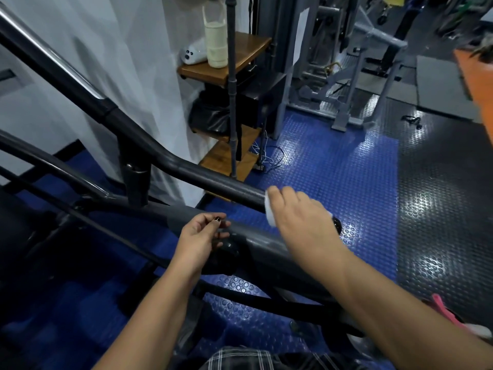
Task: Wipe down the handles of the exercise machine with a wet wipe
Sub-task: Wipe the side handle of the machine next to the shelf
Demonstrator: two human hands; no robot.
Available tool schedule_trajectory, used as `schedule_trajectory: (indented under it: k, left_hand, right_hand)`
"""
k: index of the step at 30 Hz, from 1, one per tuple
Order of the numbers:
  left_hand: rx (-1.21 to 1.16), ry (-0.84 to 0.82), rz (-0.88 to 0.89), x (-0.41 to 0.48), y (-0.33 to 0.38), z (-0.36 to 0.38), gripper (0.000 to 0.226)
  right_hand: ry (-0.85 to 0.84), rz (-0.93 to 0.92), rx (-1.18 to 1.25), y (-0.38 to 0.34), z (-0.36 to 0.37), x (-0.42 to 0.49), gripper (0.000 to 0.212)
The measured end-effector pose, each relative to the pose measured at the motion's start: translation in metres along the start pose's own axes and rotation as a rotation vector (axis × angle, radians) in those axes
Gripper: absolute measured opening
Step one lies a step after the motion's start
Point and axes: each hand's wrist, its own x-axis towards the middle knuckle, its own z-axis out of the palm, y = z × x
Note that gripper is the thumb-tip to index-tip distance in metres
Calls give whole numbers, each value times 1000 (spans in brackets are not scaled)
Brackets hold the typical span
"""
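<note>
A long dark handle bar (213, 180) of the exercise machine slopes down from the upper left to the centre right. My right hand (298, 212) wraps round its lower end, holding a white wet wipe (269, 210) against the bar; the bar's black end cap (336, 226) shows past my knuckles. My left hand (202, 236) hovers over the thicker grey frame tube (266, 244) below, fingers loosely curled, holding nothing that I can see. A black knob (226, 252) sits just under that hand.
A wooden shelf unit (234, 62) stands behind the bar, with a cream bottle (216, 41) and a white object on top. Cables lie on the blue studded floor (333, 161). Grey gym equipment (346, 76) fills the back right. An orange pad (477, 76) is at the right edge.
</note>
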Motion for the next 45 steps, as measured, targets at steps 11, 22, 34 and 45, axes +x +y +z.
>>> schedule_trajectory:
  k: [11, 22, 34, 45]
  left_hand:
    - [-34, 10, -4, -2, -6, -13, 20]
    - [-41, 12, 4, -6, -8, -8, 19]
    - [-28, 73, 13, -11, -11, -11, 19]
    - [-13, 66, 11, -21, -19, 2, 19]
  right_hand:
    - [-644, 234, 859, 55, -14, 26, 21]
    - [-155, 70, 418, 42, -9, -7, 51]
    - [-30, -102, 146, 46, 10, -30, 69]
    - [-36, 72, 188, -34, -19, 46, 33]
